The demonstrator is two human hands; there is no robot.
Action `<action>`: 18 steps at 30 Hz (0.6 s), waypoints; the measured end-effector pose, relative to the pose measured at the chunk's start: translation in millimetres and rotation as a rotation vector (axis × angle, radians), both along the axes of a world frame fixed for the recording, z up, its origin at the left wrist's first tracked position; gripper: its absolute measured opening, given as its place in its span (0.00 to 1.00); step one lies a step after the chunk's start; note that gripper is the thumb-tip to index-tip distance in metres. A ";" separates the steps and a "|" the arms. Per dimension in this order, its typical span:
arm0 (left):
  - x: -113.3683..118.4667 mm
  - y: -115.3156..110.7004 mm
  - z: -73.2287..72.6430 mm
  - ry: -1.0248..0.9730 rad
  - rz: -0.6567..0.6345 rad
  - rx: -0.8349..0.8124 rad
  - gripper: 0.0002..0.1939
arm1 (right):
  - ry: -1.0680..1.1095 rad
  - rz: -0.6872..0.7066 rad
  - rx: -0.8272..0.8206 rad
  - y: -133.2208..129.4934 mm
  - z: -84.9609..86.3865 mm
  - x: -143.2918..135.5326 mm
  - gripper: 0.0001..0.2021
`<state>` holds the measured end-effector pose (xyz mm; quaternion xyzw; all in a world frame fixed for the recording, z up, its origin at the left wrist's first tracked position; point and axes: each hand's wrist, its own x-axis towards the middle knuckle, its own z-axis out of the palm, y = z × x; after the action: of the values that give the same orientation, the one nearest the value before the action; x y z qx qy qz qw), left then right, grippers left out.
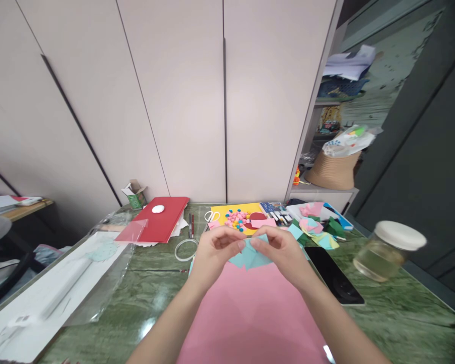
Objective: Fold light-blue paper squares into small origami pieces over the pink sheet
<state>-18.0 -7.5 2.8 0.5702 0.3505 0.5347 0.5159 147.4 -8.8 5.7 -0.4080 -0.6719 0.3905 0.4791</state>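
A light blue piece of folded paper [250, 258] is held up between both hands, above the far part of a large pink sheet [250, 313]. My left hand [223, 247] pinches its left side between thumb and fingers. My right hand [275, 245] pinches the right side, with the thumb on the near face. The two hands almost meet at the top of the paper. Fingers hide part of its upper edge, so the exact folds cannot be made out.
Behind the hands lie a yellow sheet [218, 208] with small colored pieces, and white-handled scissors [212, 216]. Colored paper scraps [326, 240], a black phone [333, 275] and a lidded jar [387, 253] stand right. Left are a red folder [161, 225] and a plastic sleeve [109, 283].
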 end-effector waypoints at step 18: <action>1.1 -2.4 4.8 0.005 0.013 0.078 0.11 | -0.087 -0.028 0.035 -0.7 4.5 -0.4 0.11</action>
<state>-16.9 -9.9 7.6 0.5890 0.3343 0.5499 0.4888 147.1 -9.5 10.2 -0.4255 -0.6930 0.3542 0.4618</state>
